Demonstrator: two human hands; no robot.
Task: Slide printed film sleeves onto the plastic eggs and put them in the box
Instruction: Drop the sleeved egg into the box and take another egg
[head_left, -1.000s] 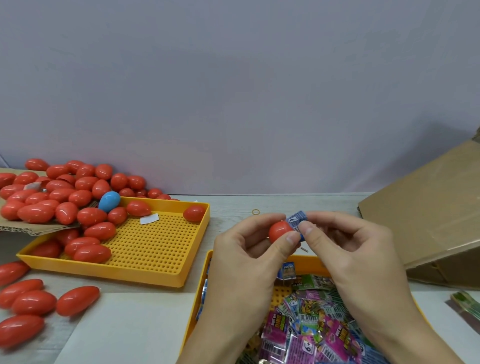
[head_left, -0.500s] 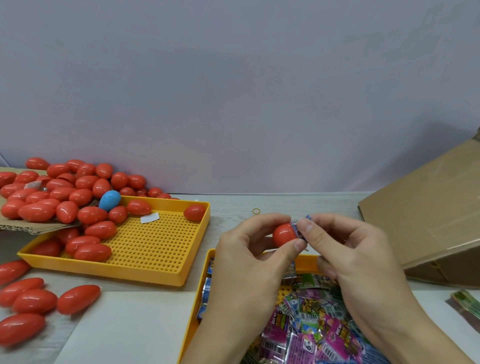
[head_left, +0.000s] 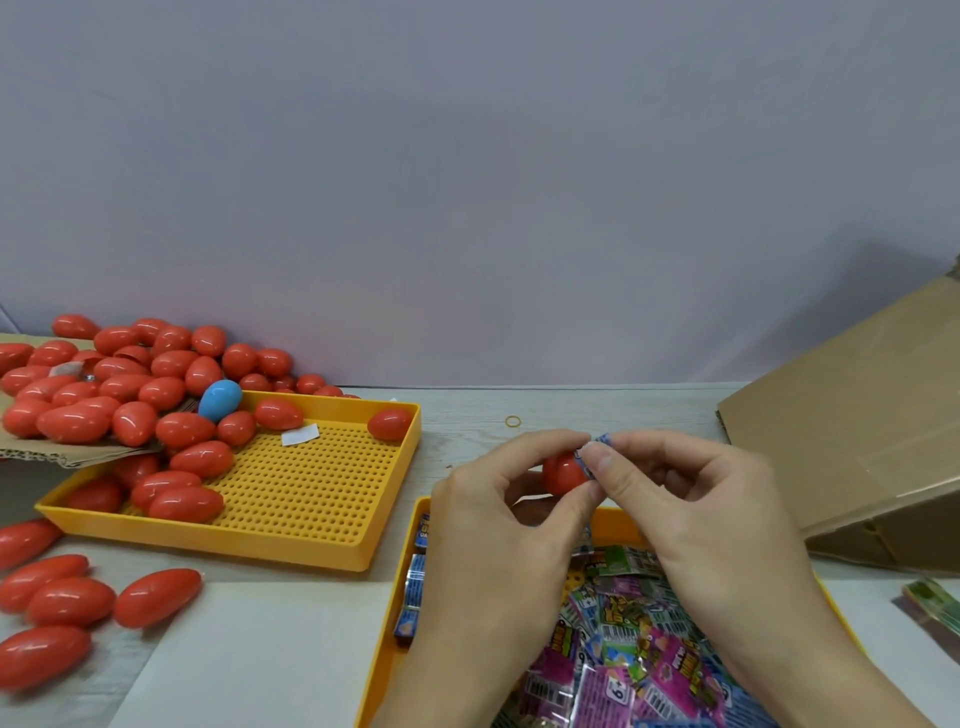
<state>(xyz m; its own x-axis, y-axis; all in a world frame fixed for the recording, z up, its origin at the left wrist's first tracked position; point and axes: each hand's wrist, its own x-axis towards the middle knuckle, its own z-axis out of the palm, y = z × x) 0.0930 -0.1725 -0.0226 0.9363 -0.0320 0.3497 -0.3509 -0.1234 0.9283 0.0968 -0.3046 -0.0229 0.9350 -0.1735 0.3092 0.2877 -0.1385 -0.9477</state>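
Your left hand (head_left: 498, 514) pinches the small red plastic egg (head_left: 562, 474) between thumb and fingertips, held above the far rim of the yellow tray of printed film sleeves (head_left: 639, 644). Your right hand (head_left: 691, 499) pinches the blue printed film sleeve (head_left: 597, 446) at the egg's right end, touching it. The brown cardboard box (head_left: 852, 441) lies on the tabletop (head_left: 467, 415) to the right.

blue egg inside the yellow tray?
No, the blue egg rests on the heap of red eggs at the yellow tray's back-left edge.
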